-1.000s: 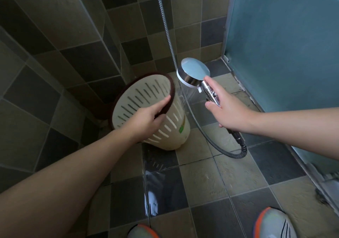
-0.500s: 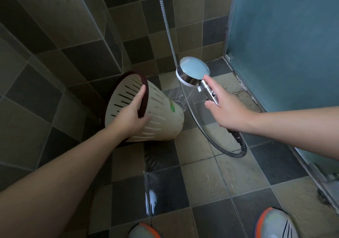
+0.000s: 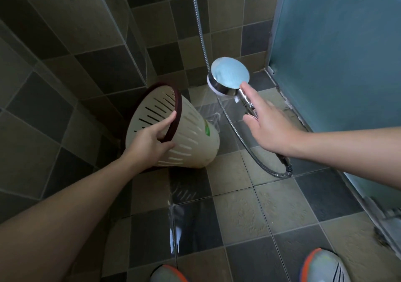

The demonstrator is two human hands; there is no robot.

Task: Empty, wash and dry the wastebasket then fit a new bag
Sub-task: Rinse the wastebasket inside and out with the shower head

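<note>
Shoes (image 3: 325,266) with orange trim show at the bottom edge, standing on the wet tiled floor (image 3: 238,216). Farther out, the left hand (image 3: 149,142) grips the dark rim of the cream slotted wastebasket (image 3: 191,138), thumb inside and fingers curled round the outside. It lies tipped on its side, mouth toward the left wall, base toward the right, low over the floor near the corner. The right hand (image 3: 267,125) holds the handle of the shower head (image 3: 230,76), its forefinger stretched out along the neck; how the other fingers close is hidden. A metal hose (image 3: 238,136) loops below it. Beyond stand the tiled wall (image 3: 173,21) and a blue panel (image 3: 336,53).
</note>
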